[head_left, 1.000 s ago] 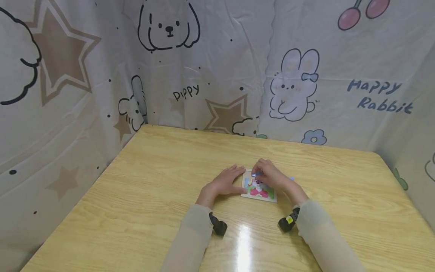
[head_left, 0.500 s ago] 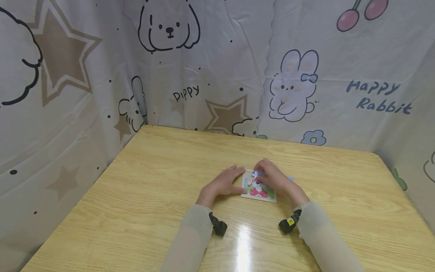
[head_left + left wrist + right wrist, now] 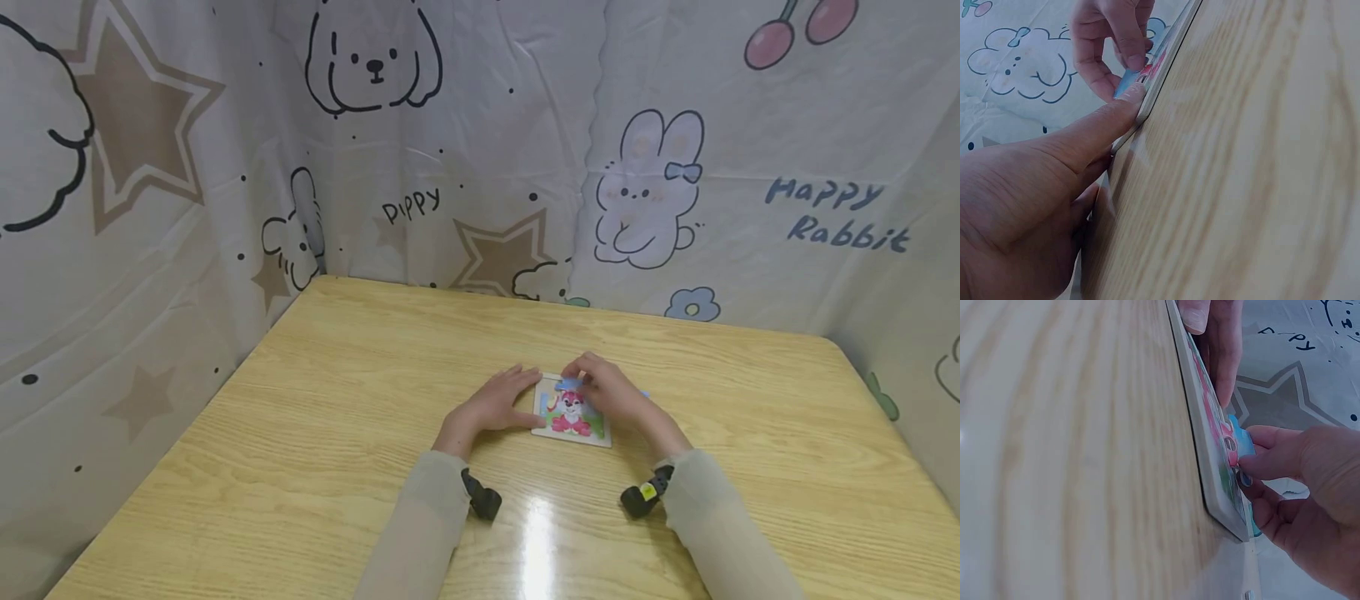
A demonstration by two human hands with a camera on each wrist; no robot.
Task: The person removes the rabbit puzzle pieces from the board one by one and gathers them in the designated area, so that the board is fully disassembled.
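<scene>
A small jigsaw puzzle board [image 3: 602,439] with a pale frame lies on the table, showing a pink cartoon animal on green. My left hand [image 3: 495,402] rests at its left side, fingers spread straight to the far corner and thumb on the near corner. Over the board's upper part, my right hand [image 3: 609,390] pinches a blue puzzle piece [image 3: 1245,444] between thumb and fingers. That piece stands tilted against the board's face in the right wrist view; whether it sits in its slot I cannot tell. The right hand covers the board's upper right corner.
A bit of blue [image 3: 644,393], seemingly another piece, shows beyond the right wrist. The wooden table [image 3: 337,400] reaches back to a printed curtain [image 3: 465,150] that also hangs at the left and right. Both wrists carry small black cameras [image 3: 483,500].
My right hand has shifted slightly right and back toward me, uncovering the animal's pink head. The blue piece now lies flatter above that head. The left hand and board have stayed still.
</scene>
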